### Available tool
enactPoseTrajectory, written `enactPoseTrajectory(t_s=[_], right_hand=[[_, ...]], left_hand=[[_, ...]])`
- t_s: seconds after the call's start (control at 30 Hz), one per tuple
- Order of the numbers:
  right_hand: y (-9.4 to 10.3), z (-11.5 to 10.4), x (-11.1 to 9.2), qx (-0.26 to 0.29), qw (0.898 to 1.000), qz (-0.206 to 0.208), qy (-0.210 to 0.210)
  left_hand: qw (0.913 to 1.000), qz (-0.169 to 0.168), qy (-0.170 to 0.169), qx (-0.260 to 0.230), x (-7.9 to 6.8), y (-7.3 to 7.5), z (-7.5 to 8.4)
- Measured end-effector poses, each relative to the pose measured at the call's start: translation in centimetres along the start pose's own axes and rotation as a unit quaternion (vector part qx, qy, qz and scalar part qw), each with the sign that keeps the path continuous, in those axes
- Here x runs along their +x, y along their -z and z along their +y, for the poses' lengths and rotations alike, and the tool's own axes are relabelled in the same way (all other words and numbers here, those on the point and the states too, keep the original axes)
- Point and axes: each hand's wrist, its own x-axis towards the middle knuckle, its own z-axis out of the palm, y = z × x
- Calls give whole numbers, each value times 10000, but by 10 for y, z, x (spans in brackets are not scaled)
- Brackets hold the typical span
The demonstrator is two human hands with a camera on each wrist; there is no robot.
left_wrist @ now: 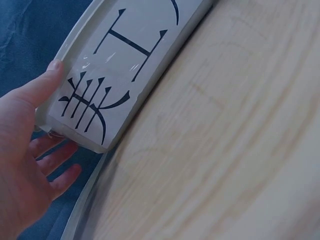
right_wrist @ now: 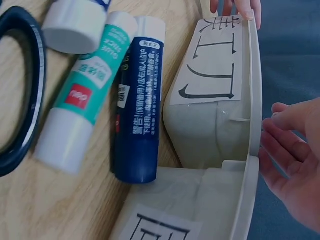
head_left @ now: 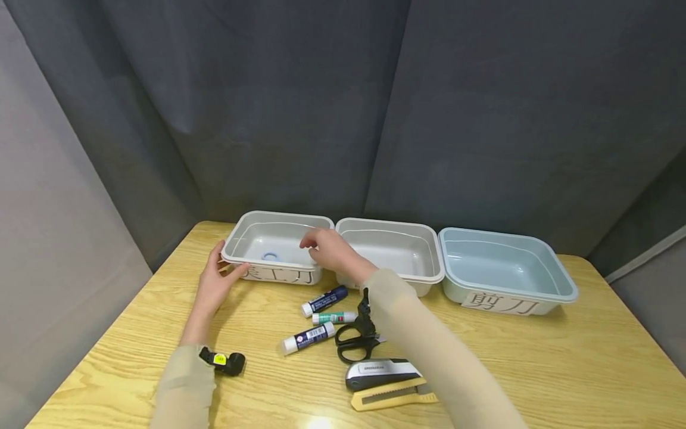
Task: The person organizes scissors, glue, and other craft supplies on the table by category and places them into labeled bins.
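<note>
My left hand (head_left: 214,286) holds the left corner of the left light grey bin (head_left: 284,273). In the left wrist view its thumb (left_wrist: 47,80) presses the rim, with the other fingers around the corner below. Over the right end of that bin hovers my right hand (head_left: 332,253), fingers loosely bent, nothing visible in them. The right wrist view has this hand (right_wrist: 300,155) beside the bins' rims. A light blue loop-shaped thing (head_left: 270,256) lies inside the left bin, which has a paper label (left_wrist: 112,65) on its front.
Right of it stand another grey bin (head_left: 429,280) and a light blue bin (head_left: 557,292). On the wooden table lie several glue sticks (head_left: 308,338), black-handled scissors (head_left: 356,344), a stapler (head_left: 380,372) and a yellow utility knife (head_left: 391,394). My right forearm partly covers these last tools.
</note>
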Motion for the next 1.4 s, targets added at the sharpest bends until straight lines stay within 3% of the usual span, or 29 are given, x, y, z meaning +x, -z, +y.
enactPoseTrajectory(t_s=[0.23,0.67,0.97,1.4], right_hand=[[3,5,-19,247,9996,35,110],[8,13,-41,-23,9989,128,450],[16,20,-64,-68,9973,293,669],[22,40,-101,-249,9936,209,1078]], left_hand=[[10000,-19,-19,-84,-1,-1,-1],[9999,-61,-26,-138,-3,3,1],[10000,2,15,-79,0,2,-4],[10000,1,-22,-78,1,1,-2]])
